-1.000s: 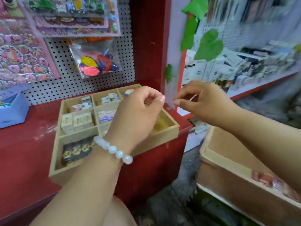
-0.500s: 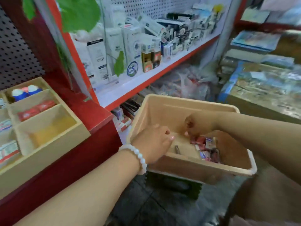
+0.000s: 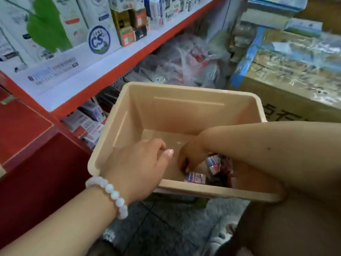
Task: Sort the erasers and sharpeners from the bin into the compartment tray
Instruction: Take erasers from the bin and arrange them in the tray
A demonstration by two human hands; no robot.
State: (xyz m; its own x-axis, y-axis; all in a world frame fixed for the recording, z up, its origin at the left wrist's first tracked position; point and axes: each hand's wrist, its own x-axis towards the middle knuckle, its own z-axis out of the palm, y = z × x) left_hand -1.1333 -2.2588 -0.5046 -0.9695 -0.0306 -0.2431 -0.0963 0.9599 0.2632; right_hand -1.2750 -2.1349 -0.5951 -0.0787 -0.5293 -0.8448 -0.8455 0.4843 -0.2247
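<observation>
Both hands [image 3: 137, 167] [image 3: 191, 157] over bin's [image 3: 184, 111] erasers [image 3: 195, 177]

Beige plastic bin [image 3: 184, 111], open-topped, small wrapped erasers [image 3: 195, 177] heaped in its near right corner

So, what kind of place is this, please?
Probably a stationery shop: boxed goods line a red-edged shelf, bagged stock lies beneath it, and wrapped cartons stand beside the beige bin.
</observation>
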